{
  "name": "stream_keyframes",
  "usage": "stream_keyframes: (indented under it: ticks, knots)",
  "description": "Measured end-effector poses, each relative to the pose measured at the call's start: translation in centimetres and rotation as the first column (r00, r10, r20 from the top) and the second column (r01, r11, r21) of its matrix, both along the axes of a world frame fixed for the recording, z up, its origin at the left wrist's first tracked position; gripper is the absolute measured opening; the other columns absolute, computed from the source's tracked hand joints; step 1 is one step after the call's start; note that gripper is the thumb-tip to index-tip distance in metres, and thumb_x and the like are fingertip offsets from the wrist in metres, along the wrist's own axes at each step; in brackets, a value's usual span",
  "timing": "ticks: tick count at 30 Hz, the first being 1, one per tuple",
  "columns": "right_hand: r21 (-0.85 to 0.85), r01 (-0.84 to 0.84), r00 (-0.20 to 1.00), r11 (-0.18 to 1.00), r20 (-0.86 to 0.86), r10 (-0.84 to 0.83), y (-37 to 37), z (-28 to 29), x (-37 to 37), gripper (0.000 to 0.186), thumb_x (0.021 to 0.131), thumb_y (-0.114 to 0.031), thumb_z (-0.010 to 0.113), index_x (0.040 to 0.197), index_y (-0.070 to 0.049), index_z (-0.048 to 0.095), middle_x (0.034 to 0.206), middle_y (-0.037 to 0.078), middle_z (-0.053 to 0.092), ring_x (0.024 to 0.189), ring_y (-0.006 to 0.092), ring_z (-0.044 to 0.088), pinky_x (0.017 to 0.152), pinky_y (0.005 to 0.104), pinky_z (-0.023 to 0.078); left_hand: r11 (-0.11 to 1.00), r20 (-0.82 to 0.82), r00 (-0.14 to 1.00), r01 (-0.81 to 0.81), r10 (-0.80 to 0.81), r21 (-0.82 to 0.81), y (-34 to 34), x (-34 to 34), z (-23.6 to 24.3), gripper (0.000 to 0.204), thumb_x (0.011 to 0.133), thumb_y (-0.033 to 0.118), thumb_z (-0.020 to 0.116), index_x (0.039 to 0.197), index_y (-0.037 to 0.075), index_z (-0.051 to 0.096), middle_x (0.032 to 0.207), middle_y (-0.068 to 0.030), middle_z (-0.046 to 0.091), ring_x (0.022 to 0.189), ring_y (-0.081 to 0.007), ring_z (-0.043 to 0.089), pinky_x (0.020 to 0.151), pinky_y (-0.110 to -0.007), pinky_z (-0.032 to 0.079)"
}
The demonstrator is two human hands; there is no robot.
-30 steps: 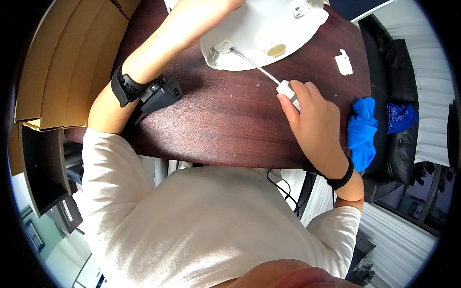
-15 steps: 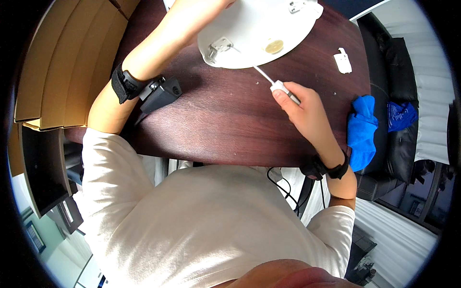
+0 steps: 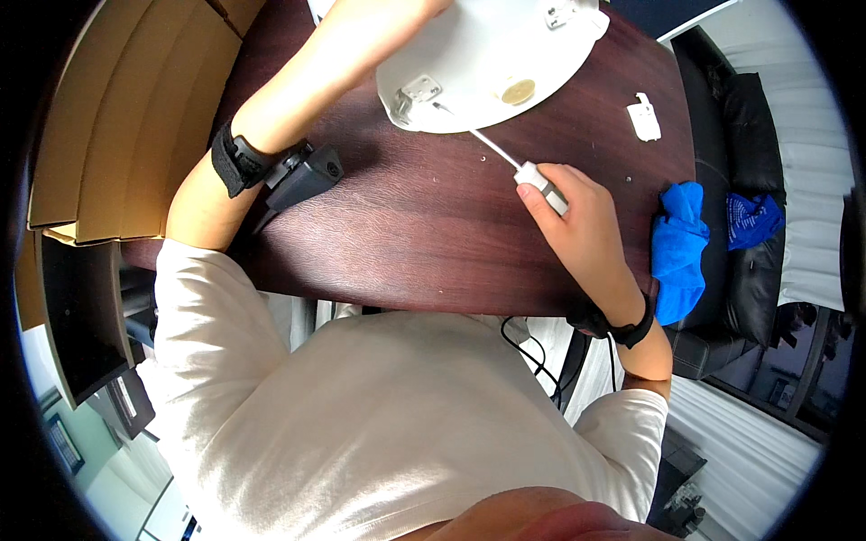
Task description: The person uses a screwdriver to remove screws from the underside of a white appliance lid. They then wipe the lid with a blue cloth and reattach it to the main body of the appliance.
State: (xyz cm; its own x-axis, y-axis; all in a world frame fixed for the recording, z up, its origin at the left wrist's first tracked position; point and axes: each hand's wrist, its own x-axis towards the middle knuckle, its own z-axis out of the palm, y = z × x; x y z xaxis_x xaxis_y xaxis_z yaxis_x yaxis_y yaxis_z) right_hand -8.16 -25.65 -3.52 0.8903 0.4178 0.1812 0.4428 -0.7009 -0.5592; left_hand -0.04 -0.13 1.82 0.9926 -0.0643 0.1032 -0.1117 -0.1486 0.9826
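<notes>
A large white rounded plastic shell (image 3: 478,68) lies at the far side of the table, cut off by the upper edge. It carries small white fittings and a round yellowish disc (image 3: 518,92). My right hand (image 3: 582,212) is closed around the white and grey handle of a screwdriver (image 3: 541,187). Its thin shaft points up and left toward a white fitting (image 3: 420,88) near the shell's left end; I cannot tell whether the tip touches it. My left hand (image 3: 435,7) reaches to the shell's far side, its fingers beyond the upper edge.
The dark reddish table (image 3: 406,234) bears a loose white plastic piece (image 3: 643,119) and tiny bits. A blue cloth (image 3: 679,252) lies at its right edge, beside a black sofa (image 3: 753,126). Cardboard boxes (image 3: 126,117) stand at the left. Each wrist has a black strap; the left one carries a device (image 3: 307,176).
My right hand has moved slightly right and down with the screwdriver, its handle now at a different angle. The white shell has shifted a little rightward and nearer.
</notes>
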Motion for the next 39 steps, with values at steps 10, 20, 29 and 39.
stream_keyframes:
  ticks: [10,20,29,39]
  knots:
    - [-0.251,0.041,0.961,0.967,0.276,0.031,0.7,1.4,-0.2,0.026,0.088,-0.028,0.068,0.100,-0.005,0.063,0.080,0.009,0.058,0.060,0.0259,0.062,0.049,0.0337,0.048,0.997,0.012,0.999,0.051,-0.050,-0.064,0.0,-0.2,-0.2,0.038,0.084,0.004,0.046,0.119,-0.005,0.061,0.094,-0.0090,0.066,0.083,-0.0142,0.060,0.075,-0.027,0.048]
    - [-0.307,0.042,0.950,0.951,0.307,0.057,0.6,1.8,-0.3,0.026,0.088,-0.028,0.068,0.099,-0.006,0.061,0.077,0.008,0.053,0.057,0.0241,0.061,0.048,0.0333,0.047,0.997,0.050,0.997,0.065,-0.063,-0.047,0.0,0.0,-0.3,0.041,0.084,0.003,0.046,0.121,-0.006,0.060,0.099,-0.0104,0.067,0.086,-0.0157,0.061,0.078,-0.028,0.048]
    - [-0.401,0.086,0.941,0.912,0.333,0.058,0.9,3.7,0.2,0.026,0.087,-0.032,0.068,0.097,-0.008,0.061,0.079,0.007,0.056,0.060,0.0259,0.063,0.049,0.0357,0.047,0.996,0.022,0.998,0.058,-0.057,-0.062,-0.1,0.0,-0.5,0.043,0.083,0.001,0.045,0.124,-0.005,0.059,0.100,-0.0108,0.066,0.087,-0.0152,0.061,0.078,-0.028,0.049]
    - [-0.401,0.044,0.943,0.915,0.318,0.093,0.7,4.4,1.4,0.027,0.087,-0.033,0.068,0.099,-0.009,0.064,0.079,0.007,0.058,0.059,0.0260,0.063,0.050,0.0345,0.047,0.991,0.013,0.997,0.073,-0.072,-0.110,0.1,0.0,-0.6,0.043,0.081,0.002,0.045,0.121,-0.004,0.060,0.098,-0.0096,0.066,0.086,-0.0144,0.060,0.076,-0.027,0.048]
